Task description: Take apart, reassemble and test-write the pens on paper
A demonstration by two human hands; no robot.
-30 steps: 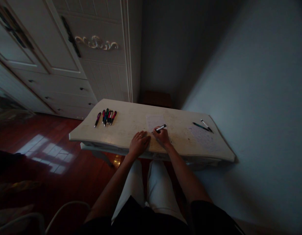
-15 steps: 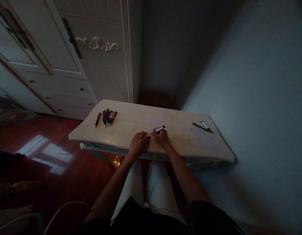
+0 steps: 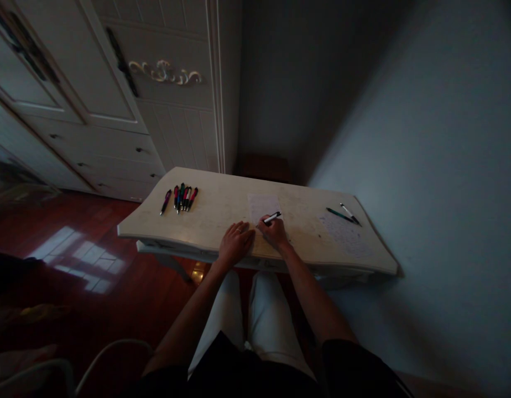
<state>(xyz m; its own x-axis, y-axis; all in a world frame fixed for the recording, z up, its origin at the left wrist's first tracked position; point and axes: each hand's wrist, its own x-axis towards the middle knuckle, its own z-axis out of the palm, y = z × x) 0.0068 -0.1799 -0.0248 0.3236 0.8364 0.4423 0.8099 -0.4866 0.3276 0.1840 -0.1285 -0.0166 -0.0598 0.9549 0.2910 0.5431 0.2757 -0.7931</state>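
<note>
Right hand [image 3: 272, 233]: gripping a white-and-black pen [image 3: 272, 218], its tip angled down near the close end of a paper sheet [image 3: 262, 203];
Left hand [image 3: 236, 241]: open, palm down on the pale surface [image 3: 222, 202]; whether it touches the sheet is unclear;
Writing: apparently in hand; the next stroke likely calls for a steady sheet and light grip;
Pen cluster [image 3: 184, 198]: surface's left end.

Toward the desk's front edge [image 3: 176, 244], the right hand [image 3: 274, 232] partly hides a sheet [image 3: 262, 204], its marks too small to read.
</note>
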